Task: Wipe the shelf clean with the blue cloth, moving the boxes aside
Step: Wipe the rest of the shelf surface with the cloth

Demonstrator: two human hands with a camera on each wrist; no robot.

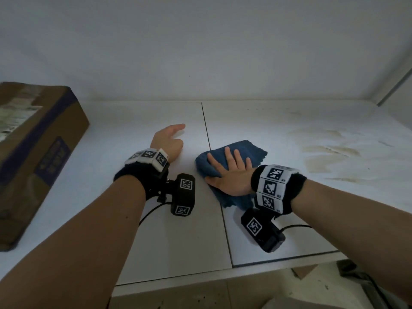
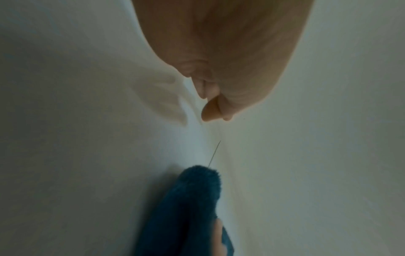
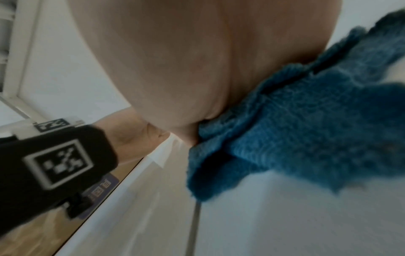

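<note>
The blue cloth [image 1: 243, 152] lies bunched on the white shelf [image 1: 267, 121], just right of the seam between two panels. My right hand [image 1: 229, 168] presses flat on it with straight, spread fingers. My left hand [image 1: 169, 139] rests on the shelf left of the seam, holding nothing; its fingers look loosely curled and the thumb points right. The brown cardboard box [image 1: 33, 152] with purple print stands at the far left of the shelf, apart from both hands. The left wrist view shows the cloth [image 2: 186, 207] and the left hand [image 2: 219, 69]. The cloth [image 3: 306, 129] fills the right wrist view under my palm [image 3: 197, 60].
Yellowish dirt streaks [image 1: 330, 150] mark the shelf right of the cloth. The white back wall [image 1: 200, 52] rises behind, and a side post [image 1: 394, 85] closes the right end. The shelf's front edge [image 1: 178, 284] runs below my forearms, with floor clutter [image 1: 307, 270] beneath.
</note>
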